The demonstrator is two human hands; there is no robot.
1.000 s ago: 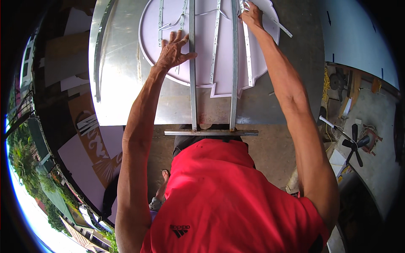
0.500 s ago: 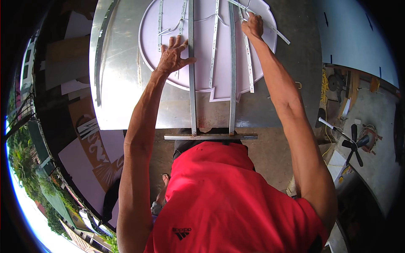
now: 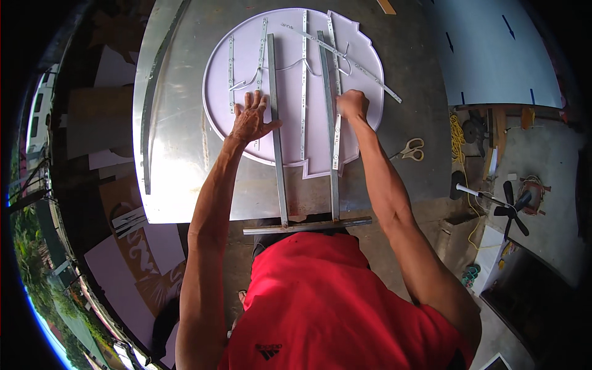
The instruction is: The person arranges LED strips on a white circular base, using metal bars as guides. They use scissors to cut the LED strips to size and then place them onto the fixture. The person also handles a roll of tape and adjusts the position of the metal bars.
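Observation:
A round, pale lilac panel [image 3: 237, 52] with a raised rim lies on a metal-topped table. Several white LED strips [image 3: 303, 117] run lengthwise over it, joined by thin white wire [image 3: 296, 63]; another strip [image 3: 370, 75] lies slantwise past the rim. Two grey metal bars [image 3: 277, 139] cross the panel and meet a crossbar [image 3: 308, 227] near my waist. Fingers spread, my left hand [image 3: 250, 120] rests on the panel with its thumb over the left bar. My right hand [image 3: 353, 105] is closed at the right LED strip [image 3: 337, 132]; its fingertips are partly hidden.
Scissors [image 3: 411, 150] with pale handles lie on the table [image 3: 179, 154] right of my right forearm. A long dark metal strip [image 3: 151, 117] lies along the left side. Off the table at right are a fan [image 3: 513, 211], yellow rope [image 3: 457, 137] and a large pale-blue sheet [image 3: 487, 55].
My right hand has come down and left from the wires at the top. The right LED strip now lies against the right bar. The view has shifted, showing more panel and the scissors.

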